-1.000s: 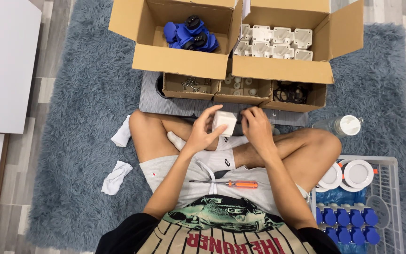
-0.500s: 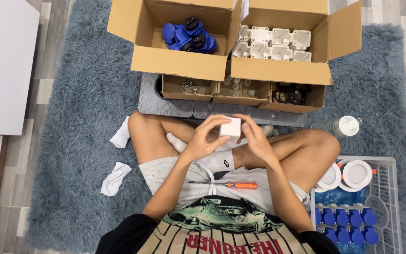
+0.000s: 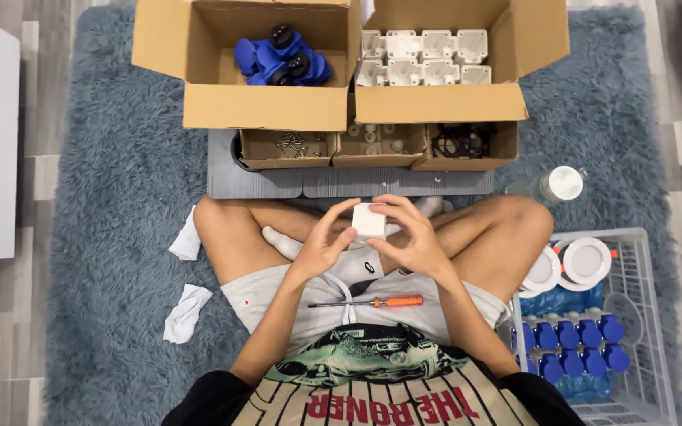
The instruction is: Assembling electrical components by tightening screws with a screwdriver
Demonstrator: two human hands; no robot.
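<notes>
Left hand [image 3: 321, 244] and right hand [image 3: 412, 241] pinch a small white square plastic housing [image 3: 369, 220] between curled fingertips, above crossed legs on a shaggy grey-blue rug [image 3: 112, 197]. An orange-handled screwdriver [image 3: 372, 301] lies on the lap. Corrugated cardboard boxes [image 3: 270, 106] of blue and white moulded parts stand beyond.

An orange-handled screwdriver [image 3: 369, 302] lies beside a wire basket [image 3: 647, 315].

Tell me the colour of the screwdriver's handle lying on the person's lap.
Orange: the screwdriver has an orange handle and a thin dark metal shaft. The head view shows it best.
</notes>
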